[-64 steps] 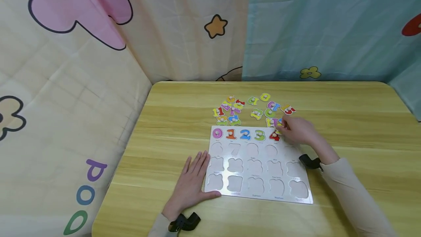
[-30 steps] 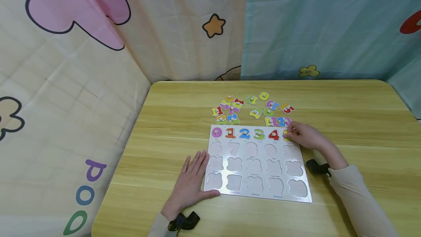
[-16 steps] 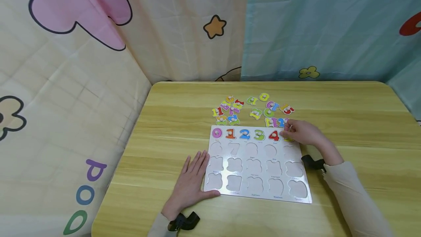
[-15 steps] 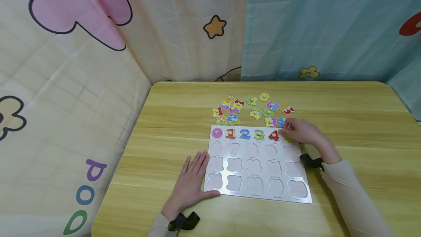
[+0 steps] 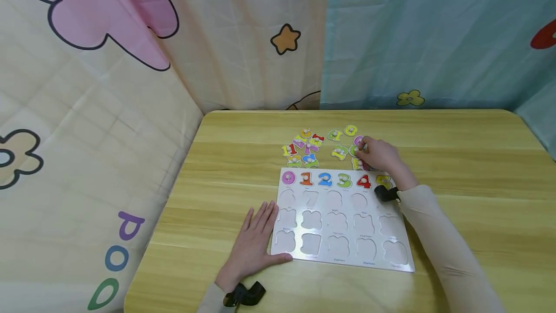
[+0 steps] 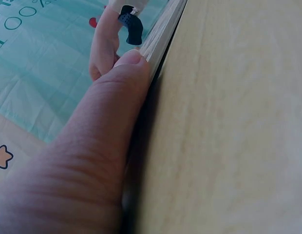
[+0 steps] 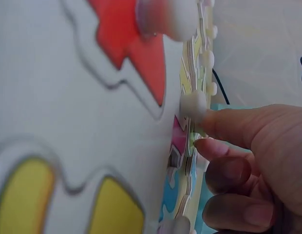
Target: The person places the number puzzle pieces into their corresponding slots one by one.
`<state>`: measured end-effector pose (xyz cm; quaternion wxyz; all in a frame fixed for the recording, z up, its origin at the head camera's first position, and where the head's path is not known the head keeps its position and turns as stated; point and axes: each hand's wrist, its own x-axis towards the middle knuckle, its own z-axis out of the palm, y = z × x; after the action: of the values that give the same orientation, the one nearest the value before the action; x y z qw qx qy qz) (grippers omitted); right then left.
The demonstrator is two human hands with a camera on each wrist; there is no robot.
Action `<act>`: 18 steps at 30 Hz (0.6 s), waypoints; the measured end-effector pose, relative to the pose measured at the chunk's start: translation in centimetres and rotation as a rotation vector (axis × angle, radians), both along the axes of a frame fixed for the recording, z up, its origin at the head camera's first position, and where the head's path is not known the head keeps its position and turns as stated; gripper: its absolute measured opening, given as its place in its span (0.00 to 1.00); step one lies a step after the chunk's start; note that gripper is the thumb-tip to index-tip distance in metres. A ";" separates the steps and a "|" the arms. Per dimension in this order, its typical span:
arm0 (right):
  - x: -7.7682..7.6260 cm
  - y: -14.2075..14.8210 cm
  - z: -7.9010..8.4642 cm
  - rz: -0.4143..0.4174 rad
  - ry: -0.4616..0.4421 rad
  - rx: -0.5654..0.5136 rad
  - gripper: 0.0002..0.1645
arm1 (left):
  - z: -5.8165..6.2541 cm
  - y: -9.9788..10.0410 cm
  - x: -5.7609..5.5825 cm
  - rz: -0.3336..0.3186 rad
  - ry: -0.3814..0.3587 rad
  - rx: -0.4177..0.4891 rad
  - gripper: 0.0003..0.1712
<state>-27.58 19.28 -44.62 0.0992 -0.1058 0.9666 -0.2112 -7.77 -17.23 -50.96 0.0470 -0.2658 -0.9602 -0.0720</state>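
Number pieces point(image 5: 340, 152) crowded beyond the puzzle board point(image 5: 323, 202) may shift if the right hand point(image 5: 380, 154), its grip impossible to tell, fumbles the green number piece point(image 5: 353, 151) among them; the left hand point(image 5: 254, 244) rests straight-fingered.

The left hand point(image 5: 252, 244) touches the white board point(image 5: 325, 226) while the right hand point(image 5: 379, 152) is at loose number pieces point(image 5: 340, 152).
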 end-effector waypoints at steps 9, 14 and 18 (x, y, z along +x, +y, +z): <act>-0.9 -1.0 0.3 0.000 0.027 0.070 0.14 | -0.1 0.1 -0.1 0.005 -0.005 -0.001 0.67; -0.7 -1.2 0.5 -0.004 0.039 0.073 0.14 | -0.1 0.1 -0.1 0.005 -0.002 -0.004 0.67; 0.4 -2.1 0.9 -0.005 0.088 0.068 0.14 | -0.1 0.0 0.1 0.001 0.004 0.005 0.67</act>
<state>-27.15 17.21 -43.75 0.0597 -0.1093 0.9769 -0.1736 -7.72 -17.20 -51.05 0.0498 -0.2654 -0.9600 -0.0740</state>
